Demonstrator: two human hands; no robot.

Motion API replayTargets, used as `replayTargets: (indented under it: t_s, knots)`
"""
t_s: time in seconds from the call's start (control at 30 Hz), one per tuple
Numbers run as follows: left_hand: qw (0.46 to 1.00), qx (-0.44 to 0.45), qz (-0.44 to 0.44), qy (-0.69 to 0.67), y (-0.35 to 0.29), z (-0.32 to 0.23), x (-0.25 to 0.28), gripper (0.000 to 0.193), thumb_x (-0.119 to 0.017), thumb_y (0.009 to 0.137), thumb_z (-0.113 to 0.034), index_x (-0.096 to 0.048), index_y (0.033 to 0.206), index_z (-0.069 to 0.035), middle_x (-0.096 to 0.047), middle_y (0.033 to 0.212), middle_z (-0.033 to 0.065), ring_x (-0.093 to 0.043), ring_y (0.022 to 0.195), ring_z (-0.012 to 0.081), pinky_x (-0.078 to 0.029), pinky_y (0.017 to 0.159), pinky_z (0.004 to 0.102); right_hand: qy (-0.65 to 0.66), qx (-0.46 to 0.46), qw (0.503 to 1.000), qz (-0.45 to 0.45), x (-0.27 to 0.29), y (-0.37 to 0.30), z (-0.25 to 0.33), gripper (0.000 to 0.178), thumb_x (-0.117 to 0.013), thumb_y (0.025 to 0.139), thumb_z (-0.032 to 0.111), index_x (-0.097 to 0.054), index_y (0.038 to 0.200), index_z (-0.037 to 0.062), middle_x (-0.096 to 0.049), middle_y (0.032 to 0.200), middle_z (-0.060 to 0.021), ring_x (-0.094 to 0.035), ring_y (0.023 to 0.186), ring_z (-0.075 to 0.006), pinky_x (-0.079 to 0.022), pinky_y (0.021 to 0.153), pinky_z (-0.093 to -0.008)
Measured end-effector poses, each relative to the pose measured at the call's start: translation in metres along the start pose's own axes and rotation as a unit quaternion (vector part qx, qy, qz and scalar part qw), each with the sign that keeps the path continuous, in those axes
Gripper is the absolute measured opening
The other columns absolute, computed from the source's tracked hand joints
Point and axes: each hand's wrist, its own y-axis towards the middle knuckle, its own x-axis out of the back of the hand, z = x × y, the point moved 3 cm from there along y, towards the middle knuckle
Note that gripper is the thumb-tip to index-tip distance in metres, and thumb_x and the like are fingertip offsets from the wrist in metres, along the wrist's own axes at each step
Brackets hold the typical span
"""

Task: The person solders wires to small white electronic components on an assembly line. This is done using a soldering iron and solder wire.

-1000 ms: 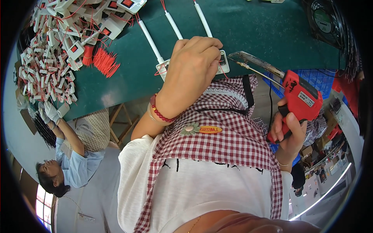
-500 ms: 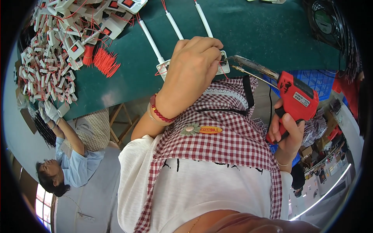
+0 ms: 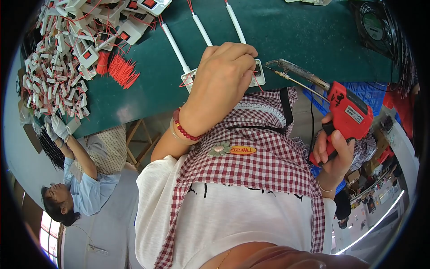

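Observation:
My left hand point(image 3: 224, 83) is closed at the table's near edge, its fingertips pressed on a white plastic switch housing point(image 3: 261, 80) with a dark part inside and a thin red wire. What lies under the palm is hidden. My right hand point(image 3: 333, 152) grips a red soldering gun point(image 3: 351, 112). The gun's metal tip and thin solder feed tube point(image 3: 293, 80) point left, a short gap from the housing. Left of my left hand lies another white housing point(image 3: 187, 80) with a white tube point(image 3: 175, 48). Two more white tubes point(image 3: 202, 30) with red wires run away from beneath my hand.
On the green table point(image 3: 295, 36), a big heap of white switch parts point(image 3: 58, 62) fills the far left. Beside it are cut red wires point(image 3: 123, 71). A black fan point(image 3: 374, 24) stands far right, above a blue crate point(image 3: 365, 96). At left, a co-worker's gloved hands point(image 3: 58, 127) touch the heap.
The soldering gun in my right hand has moved a little to the right, and its tip has come away from the switch housing. My left hand has stayed in place.

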Motion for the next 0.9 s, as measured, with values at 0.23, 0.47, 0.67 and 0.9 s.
replayTargets:
  t_s: [0.23, 0.47, 0.67, 0.9]
  knots:
    - [1.0, -0.018, 0.005, 0.006, 0.002, -0.003, 0.0, 0.003, -0.06, 0.075, -0.002, -0.061, 0.077, -0.002, -0.062, 0.094, 0.0051, -0.056, 0.087, 0.0228, -0.04, 0.078, 0.0341, 0.007, 0.014, 1.0, -0.004, -0.001, 0.0, 0.0, 0.038, -0.054, 0.086, 0.022, -0.045, 0.106, -0.0088, -0.048, 0.051, -0.0093, -0.038, 0.033, -0.0092, -0.037, 0.034, -0.0216]
    - [1.0, -0.017, 0.015, 0.018, -0.001, 0.0, 0.003, 0.006, -0.061, 0.074, -0.002, -0.058, 0.079, -0.003, -0.062, 0.105, 0.0049, -0.057, 0.09, 0.0237, -0.041, 0.078, 0.0343, 0.011, 0.033, 0.999, -0.012, -0.01, -0.001, 0.0, 0.039, -0.053, 0.087, 0.024, -0.044, 0.106, -0.0085, -0.046, 0.05, -0.0081, -0.037, 0.033, -0.0088, -0.035, 0.033, -0.0213]
    - [0.992, 0.061, -0.084, 0.069, -0.017, 0.009, 0.068, 0.021, -0.063, 0.07, 0.001, -0.06, 0.09, -0.004, -0.058, 0.109, 0.0098, -0.057, 0.097, 0.0296, -0.044, 0.085, 0.0366, 0.045, 0.06, 0.997, -0.016, -0.009, 0.0, -0.006, 0.037, -0.051, 0.088, 0.024, -0.045, 0.106, -0.0074, -0.045, 0.05, -0.0063, -0.034, 0.033, -0.0076, -0.031, 0.032, -0.0213]
    - [0.866, 0.228, -0.102, 0.433, -0.105, 0.104, 0.135, 0.016, -0.067, 0.073, -0.01, -0.06, 0.087, -0.009, -0.056, 0.088, 0.0068, -0.053, 0.085, 0.0283, -0.041, 0.071, 0.0405, 0.048, 0.07, 0.996, 0.002, -0.014, 0.005, -0.003, 0.036, -0.048, 0.09, 0.023, -0.044, 0.11, -0.0065, -0.045, 0.052, -0.0049, -0.034, 0.034, -0.0074, -0.032, 0.033, -0.0215]
